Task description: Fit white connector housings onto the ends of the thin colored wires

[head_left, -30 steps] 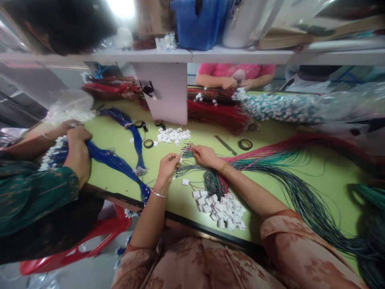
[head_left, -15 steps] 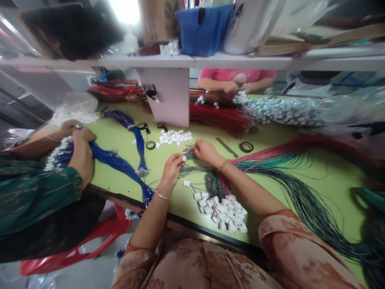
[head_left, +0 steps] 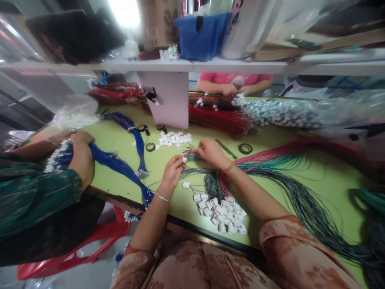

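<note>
My left hand point(head_left: 173, 171) pinches a small white connector housing point(head_left: 184, 159) between thumb and fingertips. Just right of it, my right hand point(head_left: 210, 152) is closed, palm down, over a bundle of thin wires point(head_left: 195, 155) with metal-tipped ends. Whatever its fingertips grip is too small to make out. Red, green and black wires point(head_left: 279, 176) run from there under my right wrist and off to the right. Nearer my body lies a pile of white connectors point(head_left: 224, 212) joined to wires, with a single white connector point(head_left: 186, 185) to its left.
Loose white housings point(head_left: 174, 139) lie beyond my hands, near tape rolls point(head_left: 246, 148) and a dark flat strip point(head_left: 225, 149). At left, a co-worker's hands point(head_left: 81, 140) hold blue wires point(head_left: 120, 160). Another person point(head_left: 236, 82) sits opposite. A shelf point(head_left: 192, 66) crosses above the table.
My right hand has shifted slightly right, away from the wire tips, uncovering more of them. My left hand stays nearly in place with the white housing. The whole view has tilted slightly.
</note>
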Available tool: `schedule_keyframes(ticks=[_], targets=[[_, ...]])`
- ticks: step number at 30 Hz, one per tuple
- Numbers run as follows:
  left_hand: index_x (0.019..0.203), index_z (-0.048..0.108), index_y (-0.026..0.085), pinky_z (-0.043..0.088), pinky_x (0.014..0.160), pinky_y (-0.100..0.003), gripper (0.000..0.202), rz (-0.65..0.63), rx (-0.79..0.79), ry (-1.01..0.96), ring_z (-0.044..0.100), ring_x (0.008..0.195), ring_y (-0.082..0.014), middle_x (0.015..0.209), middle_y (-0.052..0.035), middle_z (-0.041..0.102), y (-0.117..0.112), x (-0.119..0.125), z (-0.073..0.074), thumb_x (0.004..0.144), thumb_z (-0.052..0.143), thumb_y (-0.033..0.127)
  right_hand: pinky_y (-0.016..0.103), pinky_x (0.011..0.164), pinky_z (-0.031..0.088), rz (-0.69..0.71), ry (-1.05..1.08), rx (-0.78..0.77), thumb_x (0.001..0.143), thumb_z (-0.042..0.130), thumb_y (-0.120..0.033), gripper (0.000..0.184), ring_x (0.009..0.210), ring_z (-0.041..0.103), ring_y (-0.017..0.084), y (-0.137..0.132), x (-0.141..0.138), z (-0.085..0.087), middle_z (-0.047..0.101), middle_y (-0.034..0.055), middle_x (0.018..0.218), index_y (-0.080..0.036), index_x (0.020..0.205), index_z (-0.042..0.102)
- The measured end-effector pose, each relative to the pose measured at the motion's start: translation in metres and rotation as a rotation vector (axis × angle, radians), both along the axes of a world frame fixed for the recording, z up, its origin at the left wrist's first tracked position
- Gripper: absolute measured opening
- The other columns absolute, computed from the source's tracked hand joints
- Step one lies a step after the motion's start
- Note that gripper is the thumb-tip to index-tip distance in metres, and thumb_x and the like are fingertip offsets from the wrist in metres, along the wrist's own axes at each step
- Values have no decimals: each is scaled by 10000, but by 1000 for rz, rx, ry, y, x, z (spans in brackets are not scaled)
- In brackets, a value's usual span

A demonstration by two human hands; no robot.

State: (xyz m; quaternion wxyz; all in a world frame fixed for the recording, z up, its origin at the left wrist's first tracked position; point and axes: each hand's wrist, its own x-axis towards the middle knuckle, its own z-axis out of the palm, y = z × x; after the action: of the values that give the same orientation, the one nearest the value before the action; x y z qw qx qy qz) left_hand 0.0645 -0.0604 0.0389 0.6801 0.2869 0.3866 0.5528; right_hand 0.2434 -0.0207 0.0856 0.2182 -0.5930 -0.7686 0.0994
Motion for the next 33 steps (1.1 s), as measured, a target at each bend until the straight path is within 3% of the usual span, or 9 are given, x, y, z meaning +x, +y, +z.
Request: schedule_keyframes(ticks=[5,13,25,33], targets=[[826,645,134,435,640,-193,169,-4,3,-76,562,690,-81,813,-25,637,1,2,-4,694,740,181,235,596,326,215,402,-12,802,557,-240,141,596,468,115,-12,0,4,615,14,673,-136,773,648],[825,648,133,442,659,-198,83,7,-12,-164,568,699,-83,808,-28,632,2,1,-5,750,681,121,213,595,359,357,652,-103,824,550,-282,157,615,458,98,-27,-9,-15,592,-4,714,-147,828,630],[836,663,136,453,677,-212,115,-9,43,-118,569,723,-93,853,-44,654,1,0,-4,740,716,172,215,564,309,265,524,-42,745,536,-209,92,573,432,95,-32,-9,-22,554,-14,633,-153,696,590],[829,680,131,430,626,-208,252,46,82,-13,526,625,-74,734,-14,634,-1,10,-12,642,813,236,219,552,300,197,551,-41,762,540,-245,135,566,426,104,-31,-21,-33,538,-12,610,-165,653,547]])
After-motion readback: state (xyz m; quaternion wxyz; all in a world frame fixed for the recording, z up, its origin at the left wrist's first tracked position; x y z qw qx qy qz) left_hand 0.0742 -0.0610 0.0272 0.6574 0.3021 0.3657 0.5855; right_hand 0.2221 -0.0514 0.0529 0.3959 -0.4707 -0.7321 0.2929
